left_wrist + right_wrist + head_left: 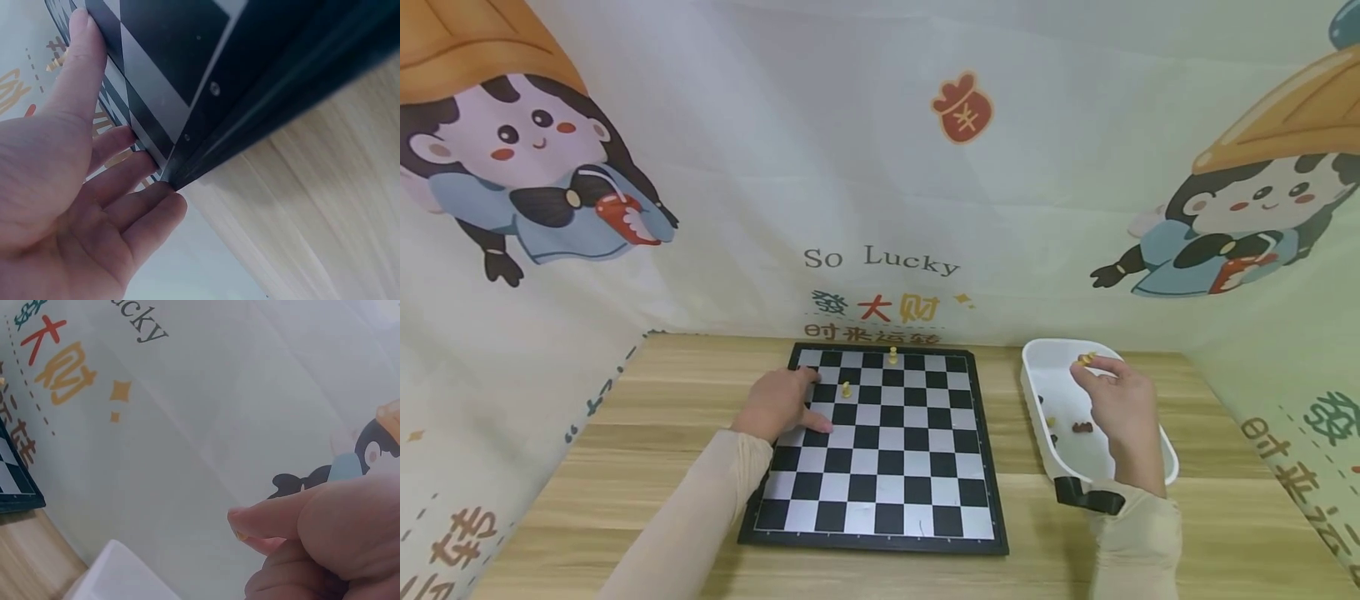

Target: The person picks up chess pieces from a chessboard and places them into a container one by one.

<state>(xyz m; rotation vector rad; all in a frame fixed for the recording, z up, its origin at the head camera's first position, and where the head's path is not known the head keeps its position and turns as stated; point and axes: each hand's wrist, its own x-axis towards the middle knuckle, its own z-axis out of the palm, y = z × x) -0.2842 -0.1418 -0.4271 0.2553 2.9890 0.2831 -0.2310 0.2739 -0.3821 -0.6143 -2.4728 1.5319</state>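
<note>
My left hand (775, 402) rests at the left edge of a black-and-white chessboard (883, 542). In the left wrist view its thumb lies over the squares, while the loosely extended fingers touch the board's side. Two yellow chess pieces stand on the board: one chess piece (892, 356) at the far edge, another chess piece (846, 389) nearer the left hand. Above a white tray (1032, 417), my right hand (1123, 408) pinches a yellow chess piece (1086, 359) between thumb and fingertips. Only a sliver of that piece shows in the right wrist view.
Inside the tray lie brown pieces (1082, 427), a yellow piece (1051, 422) and dark ones by its left wall; the right hand hides part of it. Wooden tabletop (647, 433) surrounds the board. A printed cloth (760, 167) hangs behind and along both sides.
</note>
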